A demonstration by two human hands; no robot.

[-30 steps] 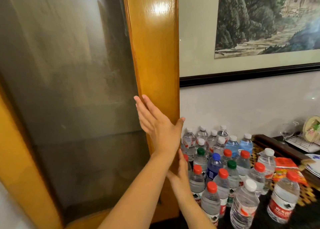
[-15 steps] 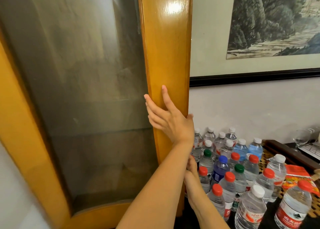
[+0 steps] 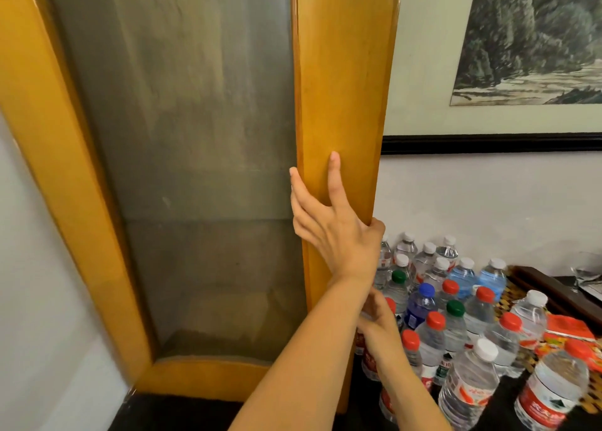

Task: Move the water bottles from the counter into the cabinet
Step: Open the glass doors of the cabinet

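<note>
**A:** What's different from a second ago?

**B:** Starting on the left: the cabinet door looks shut to me. Its cloudy glass fills more of my view than it did, and the whole scene has slid to the right, so I read that mostly as my head turning. I make out no bottles through the glass, only dim shelves.

**A:** And the hands?

**B:** The left hand has changed its hold. A second ago it lay flat, fingers together, on the inner edge of the wooden upright. Now the forefinger is spread up across the wood, the other fingers reach to the glass side, and the thumb is hooked round the upright's right edge. So it has hold of the door. The right hand sits lower, just past the left forearm, which covers part of it. It was flat near the upright before. Now I can't tell how far open it is, or whether it touches the door or the nearest bottle.

**A:** The bottles?

**B:** All the bottles stand where they stood, crowded on the counter just right of the door, under the framed picture. None has been lifted.

**A:** So where are we?

**B:** At the very start, I'd say. The new grip suggests I'm about to pull the door open. It should swing toward the near bottles, so I'd go gently.
</note>
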